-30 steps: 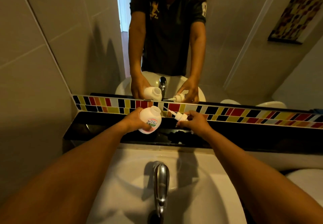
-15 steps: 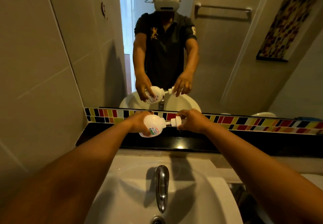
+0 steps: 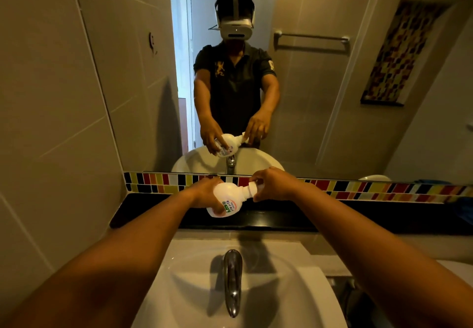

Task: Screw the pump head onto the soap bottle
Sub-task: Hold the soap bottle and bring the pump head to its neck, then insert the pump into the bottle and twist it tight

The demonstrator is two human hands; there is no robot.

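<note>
A white soap bottle (image 3: 227,198) with a red and green label is held tilted on its side above the black ledge, its neck pointing right. My left hand (image 3: 204,194) grips its body from the left. The white pump head (image 3: 252,189) sits at the bottle's neck, and my right hand (image 3: 272,184) is closed around it, hiding most of it. I cannot see whether the threads are engaged.
A black ledge (image 3: 332,221) runs below a strip of coloured tiles (image 3: 384,190) and a wall mirror (image 3: 307,97). Below the hands lie a white basin (image 3: 194,284) and a chrome tap (image 3: 232,279). Tiled wall (image 3: 51,122) stands on the left.
The pump head, apart from the bottle a second ago, has been pushed in with its tube and now sits at the neck. The view has tilted up.
</note>
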